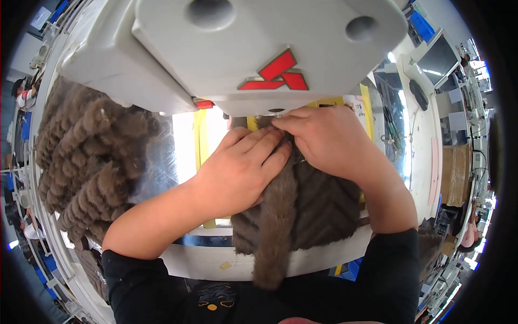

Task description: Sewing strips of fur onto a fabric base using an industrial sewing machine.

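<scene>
Under the head of a pale grey sewing machine [226,59], both of my hands work close together on brown fur. My left hand [237,167] lies over a long fur strip [278,216], its fingers bent and pressed together on the strip's upper end. Thumb and index finger of my right hand [329,137] pinch the fur just below the machine head. The strip runs down towards me, over the front edge of the table. Beneath it spreads a dark brown fur piece [326,208] with a chevron pattern. My fingers and the machine hide most of the stitching spot.
A large heap of ribbed brown fur [91,156] covers the left of the table. Yellow tape strips [204,140] mark the shiny work surface. Right of me are scissors [391,129], a monitor [436,59] and a cardboard box [455,175]. Other people sit at the far sides.
</scene>
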Available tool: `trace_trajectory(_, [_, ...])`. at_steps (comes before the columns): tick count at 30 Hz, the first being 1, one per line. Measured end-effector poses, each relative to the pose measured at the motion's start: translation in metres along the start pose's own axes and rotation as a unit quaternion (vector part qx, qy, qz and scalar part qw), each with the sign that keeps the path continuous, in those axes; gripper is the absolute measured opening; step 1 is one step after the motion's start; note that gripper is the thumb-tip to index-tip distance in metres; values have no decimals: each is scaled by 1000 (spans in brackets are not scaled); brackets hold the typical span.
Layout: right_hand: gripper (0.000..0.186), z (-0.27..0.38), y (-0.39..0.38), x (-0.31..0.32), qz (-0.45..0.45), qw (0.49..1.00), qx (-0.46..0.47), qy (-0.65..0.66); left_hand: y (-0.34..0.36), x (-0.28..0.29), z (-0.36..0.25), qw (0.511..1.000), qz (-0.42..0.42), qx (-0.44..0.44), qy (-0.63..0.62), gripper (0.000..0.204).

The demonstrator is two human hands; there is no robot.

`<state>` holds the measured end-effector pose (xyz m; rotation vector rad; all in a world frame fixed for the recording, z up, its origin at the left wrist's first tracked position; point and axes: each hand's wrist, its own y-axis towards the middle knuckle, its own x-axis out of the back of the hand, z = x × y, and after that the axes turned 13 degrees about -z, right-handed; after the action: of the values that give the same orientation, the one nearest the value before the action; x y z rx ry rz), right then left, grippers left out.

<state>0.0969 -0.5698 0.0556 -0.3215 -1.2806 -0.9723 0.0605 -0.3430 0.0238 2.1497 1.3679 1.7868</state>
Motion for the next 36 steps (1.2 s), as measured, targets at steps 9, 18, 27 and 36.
trace_trajectory(9, [28,-4,7,-6,-21,999,-36,6,1,5,1,998,50,37,-2,91])
trace_trajectory(18, [32,-17,14,-8,-48,996,-63,42,6,4,8,997,53,47,2,92])
trace_trajectory(27, [32,-22,17,-20,-78,994,-68,32,6,10,9,995,70,55,34,91])
trace_trajectory(36, [32,-21,19,-26,-85,984,-124,97,11,14,7,991,84,60,81,86])
